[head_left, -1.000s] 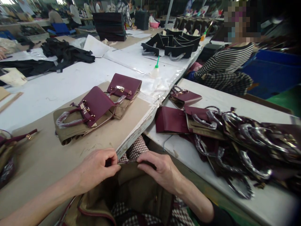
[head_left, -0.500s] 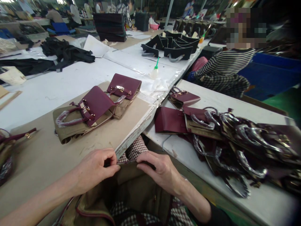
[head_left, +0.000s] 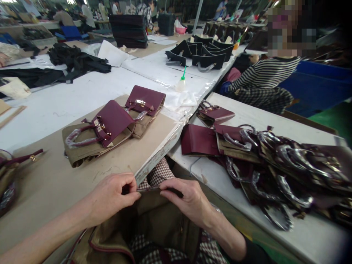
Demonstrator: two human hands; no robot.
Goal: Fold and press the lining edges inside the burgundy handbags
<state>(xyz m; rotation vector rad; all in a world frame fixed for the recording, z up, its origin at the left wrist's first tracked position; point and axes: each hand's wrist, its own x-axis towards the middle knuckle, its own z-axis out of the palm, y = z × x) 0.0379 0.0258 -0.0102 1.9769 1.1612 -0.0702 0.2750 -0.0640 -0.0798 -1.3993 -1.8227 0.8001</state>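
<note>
An unfinished handbag [head_left: 170,223] with olive lining and burgundy edging lies across my lap, its inner side facing up. My left hand [head_left: 112,196] pinches its far edge between thumb and fingers. A short way to the right, my right hand [head_left: 189,200] grips the same edge, thumb below and fingers above. The strip of edge between the hands is stretched fairly straight. Beyond them on the brown board sit a burgundy handbag [head_left: 117,119] with plastic-wrapped handles and another burgundy handbag [head_left: 145,97], both with gold clasps.
A heap of burgundy bags [head_left: 247,146] covers much of the white side table [head_left: 277,121]. Part of another bag [head_left: 11,176] shows at far left. A green-tipped bottle [head_left: 181,82] stands near black bag pieces [head_left: 209,55]. A person in a striped top [head_left: 272,71] sits at right.
My hands and the handbag look almost unmoved. At the right, the seated person has shifted slightly, and a hand of theirs now shows. Part of another person's hand appears at the far left edge.
</note>
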